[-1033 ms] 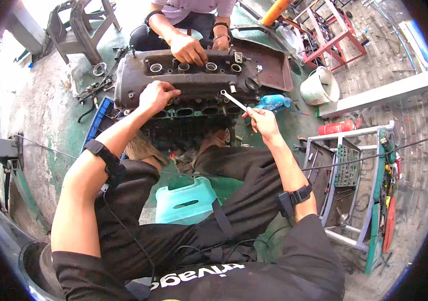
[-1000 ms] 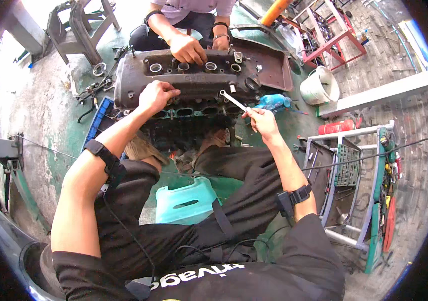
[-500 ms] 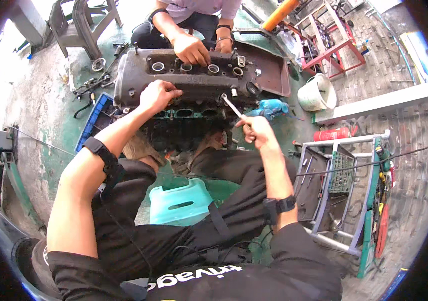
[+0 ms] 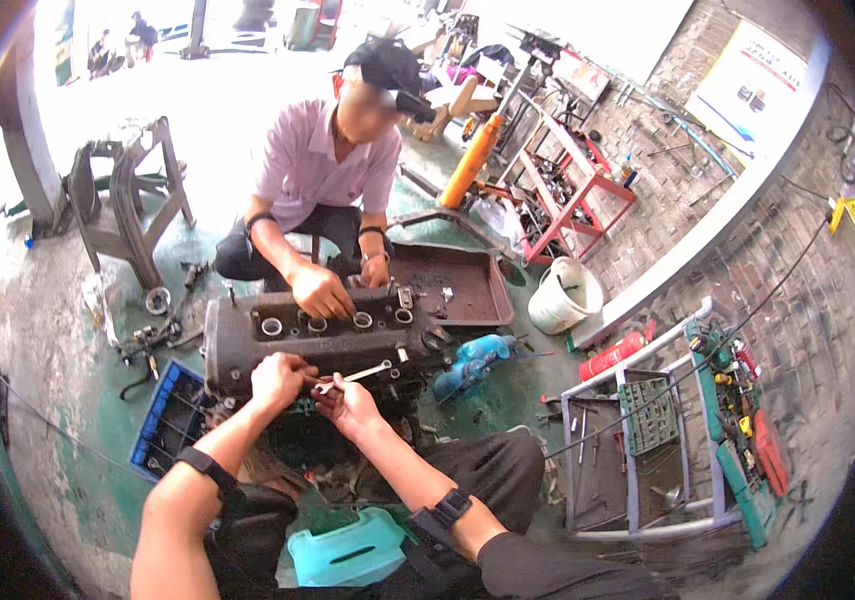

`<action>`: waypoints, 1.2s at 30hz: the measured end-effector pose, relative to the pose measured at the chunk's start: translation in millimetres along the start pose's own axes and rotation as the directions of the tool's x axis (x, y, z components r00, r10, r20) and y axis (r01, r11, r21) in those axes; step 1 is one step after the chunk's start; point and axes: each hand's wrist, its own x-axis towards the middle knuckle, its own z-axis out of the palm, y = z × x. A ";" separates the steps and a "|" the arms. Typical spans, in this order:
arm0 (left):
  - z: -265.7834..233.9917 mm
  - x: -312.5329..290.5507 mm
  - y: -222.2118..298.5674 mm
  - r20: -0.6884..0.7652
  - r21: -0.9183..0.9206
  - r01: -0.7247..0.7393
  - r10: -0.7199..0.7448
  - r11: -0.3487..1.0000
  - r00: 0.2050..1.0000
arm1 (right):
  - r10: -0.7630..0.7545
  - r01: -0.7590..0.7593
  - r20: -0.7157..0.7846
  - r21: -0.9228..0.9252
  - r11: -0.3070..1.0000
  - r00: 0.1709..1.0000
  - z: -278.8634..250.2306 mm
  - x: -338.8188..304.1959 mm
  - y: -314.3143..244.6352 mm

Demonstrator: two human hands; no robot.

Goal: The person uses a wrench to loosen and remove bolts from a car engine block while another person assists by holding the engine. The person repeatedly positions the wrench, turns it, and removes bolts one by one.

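In front of me stands an engine with a dark, dirty valve cover (image 4: 247, 362), which has a row of round holes along its top. My left hand (image 4: 281, 382) is at the cover's near edge, its fingers pinched together; what they hold, if anything, I cannot make out. Just beside it, my right hand (image 4: 349, 408) is closed on a silver combination wrench (image 4: 359, 374). The wrench's ring end points right and away from me, over the cover's front edge. Across the engine, a co-worker's hand (image 4: 322, 292) reaches to the round holes.
Right of the engine lie a brown metal tray (image 4: 447, 315) and blue bottles (image 4: 475, 365). Farther right are a white bucket (image 4: 549, 305), a red fire extinguisher (image 4: 612, 356) and a tool cart (image 4: 597, 450). A blue crate (image 4: 159, 415) sits left, a turquoise stool (image 4: 347, 550) near me.
My right hand has brought the wrench left, from a spot at the cover's right front edge to beside my left hand. The view has tilted up, showing more of the co-worker.
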 end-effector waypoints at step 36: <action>2.5 -1.1 -4.3 0.030 0.030 0.008 -0.009 1.000 1.000 | 0.021 -0.086 -0.091 -0.805 0.588 0.996 -115.4 -74.7 -137.5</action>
